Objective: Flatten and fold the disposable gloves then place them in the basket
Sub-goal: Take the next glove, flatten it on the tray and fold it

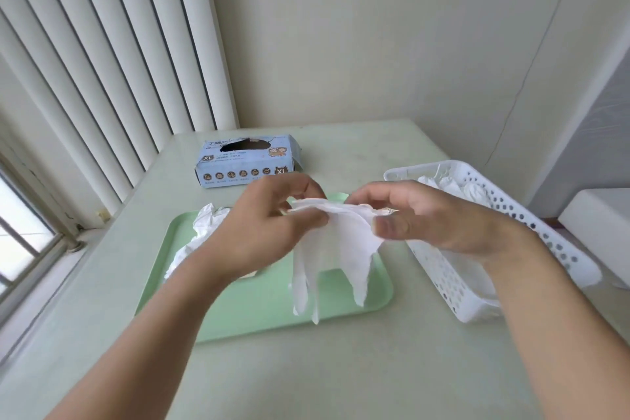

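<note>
At the middle of the frame both hands hold one white glove (335, 249) up above the green tray (259, 300). The left hand (269, 232) pinches its top edge at one side, the right hand (426, 215) pinches the other, and the glove's fingers hang down over the tray. More crumpled gloves (204, 228) lie on the tray at centre left, partly hidden behind the left forearm (how many is hard to tell). At right stands the white basket (453, 283) with white gloves inside, its near end covered by the right wrist. A blue glove box (245, 160) sits beyond the tray, its small print unreadable.
</note>
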Available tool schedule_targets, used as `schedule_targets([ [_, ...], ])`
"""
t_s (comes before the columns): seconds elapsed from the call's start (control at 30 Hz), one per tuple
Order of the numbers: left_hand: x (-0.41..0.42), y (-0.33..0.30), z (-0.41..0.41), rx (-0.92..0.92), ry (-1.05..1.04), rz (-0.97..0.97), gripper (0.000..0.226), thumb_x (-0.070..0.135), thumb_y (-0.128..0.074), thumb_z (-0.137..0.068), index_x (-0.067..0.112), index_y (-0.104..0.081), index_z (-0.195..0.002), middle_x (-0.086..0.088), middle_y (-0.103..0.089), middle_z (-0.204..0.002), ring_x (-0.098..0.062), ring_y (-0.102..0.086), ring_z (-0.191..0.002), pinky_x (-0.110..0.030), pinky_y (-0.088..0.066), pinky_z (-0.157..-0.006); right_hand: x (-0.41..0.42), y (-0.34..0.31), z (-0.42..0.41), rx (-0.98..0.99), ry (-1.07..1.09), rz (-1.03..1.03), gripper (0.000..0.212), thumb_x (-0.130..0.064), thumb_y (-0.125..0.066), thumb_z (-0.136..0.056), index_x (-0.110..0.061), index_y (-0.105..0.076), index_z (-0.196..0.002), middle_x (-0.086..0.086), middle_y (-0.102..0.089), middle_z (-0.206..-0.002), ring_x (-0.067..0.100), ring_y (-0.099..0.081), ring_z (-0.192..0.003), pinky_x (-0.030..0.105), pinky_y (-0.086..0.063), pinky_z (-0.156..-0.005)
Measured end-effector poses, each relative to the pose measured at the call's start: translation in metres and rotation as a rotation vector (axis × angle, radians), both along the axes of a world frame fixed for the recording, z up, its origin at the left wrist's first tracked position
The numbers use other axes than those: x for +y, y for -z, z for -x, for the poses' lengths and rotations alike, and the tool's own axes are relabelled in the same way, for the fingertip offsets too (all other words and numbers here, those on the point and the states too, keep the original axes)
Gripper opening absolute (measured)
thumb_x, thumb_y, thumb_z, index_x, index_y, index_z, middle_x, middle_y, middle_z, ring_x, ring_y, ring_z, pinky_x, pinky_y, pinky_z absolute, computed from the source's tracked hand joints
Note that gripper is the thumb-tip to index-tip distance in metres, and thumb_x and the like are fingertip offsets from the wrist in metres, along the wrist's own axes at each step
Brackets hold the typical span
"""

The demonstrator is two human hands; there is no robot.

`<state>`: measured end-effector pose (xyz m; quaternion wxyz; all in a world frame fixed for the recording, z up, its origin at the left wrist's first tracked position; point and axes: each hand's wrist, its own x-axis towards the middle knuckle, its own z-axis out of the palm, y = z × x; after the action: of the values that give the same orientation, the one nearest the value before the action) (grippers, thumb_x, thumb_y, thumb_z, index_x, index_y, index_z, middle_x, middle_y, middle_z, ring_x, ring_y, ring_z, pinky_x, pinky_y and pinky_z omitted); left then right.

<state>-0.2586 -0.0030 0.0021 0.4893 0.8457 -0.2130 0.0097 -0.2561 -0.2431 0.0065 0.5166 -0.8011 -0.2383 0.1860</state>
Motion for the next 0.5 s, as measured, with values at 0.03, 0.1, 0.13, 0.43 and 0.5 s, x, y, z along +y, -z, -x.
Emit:
schedule_targets([
  [0.03,-0.002,-0.01,-0.003,0.075,0.006,0.04,0.018,0.032,-0.063,-0.076,0.015,-0.068,-0.078,-0.009,-0.066,-0.082,-0.022,-0.057,-0.076,-0.037,-0.039,-0.072,-0.001,-0.006,0.002,0.002,-0.043,-0.024,0.09,-0.058,-0.09,-0.058,-0.022,-0.059,-0.134,-0.008,-0.066,-0.127,0.003,-0.058,-0.121,0.023,-0.045,-0.104],
  [0.1,-0.011,-0.025,-0.004,0.138,-0.017,0.092,0.016,0.031,-0.063,-0.076,0.018,-0.062,-0.067,-0.005,-0.054,-0.071,-0.019,-0.048,-0.073,-0.038,-0.031,-0.075,0.006,-0.007,0.006,-0.002,-0.095,-0.055,0.097,-0.028,-0.096,-0.059,-0.017,-0.049,-0.144,-0.005,-0.062,-0.137,0.008,-0.054,-0.132,0.025,-0.041,-0.111],
  [0.13,-0.015,-0.03,-0.004,0.155,-0.025,0.114,0.017,0.029,-0.062,-0.076,0.019,-0.058,-0.063,-0.002,-0.05,-0.069,-0.019,-0.045,-0.071,-0.038,-0.029,-0.075,0.011,-0.003,0.008,-0.002,-0.087,-0.09,0.087,-0.008,-0.092,-0.064,-0.012,-0.051,-0.14,-0.005,-0.066,-0.13,0.008,-0.058,-0.126,0.023,-0.044,-0.107],
  [0.43,-0.046,-0.044,0.0,0.188,-0.018,0.193,0.04,0.036,-0.062,-0.062,0.0,-0.055,-0.078,-0.008,-0.049,-0.076,-0.021,-0.046,-0.073,-0.041,-0.03,-0.074,-0.002,-0.006,0.031,-0.021,0.335,-0.515,0.026,-0.025,-0.069,-0.086,-0.008,-0.077,-0.104,0.015,-0.075,-0.103,0.024,-0.072,-0.097,0.034,-0.057,-0.084],
  [0.5,-0.054,-0.049,0.001,0.2,-0.009,0.226,0.032,0.03,-0.061,-0.064,0.001,-0.055,-0.076,-0.009,-0.052,-0.075,-0.022,-0.048,-0.073,-0.041,-0.032,-0.074,-0.007,-0.016,0.035,-0.069,0.388,-0.516,0.02,-0.023,-0.074,-0.087,-0.008,-0.078,-0.1,0.013,-0.076,-0.098,0.023,-0.072,-0.092,0.034,-0.057,-0.082],
])
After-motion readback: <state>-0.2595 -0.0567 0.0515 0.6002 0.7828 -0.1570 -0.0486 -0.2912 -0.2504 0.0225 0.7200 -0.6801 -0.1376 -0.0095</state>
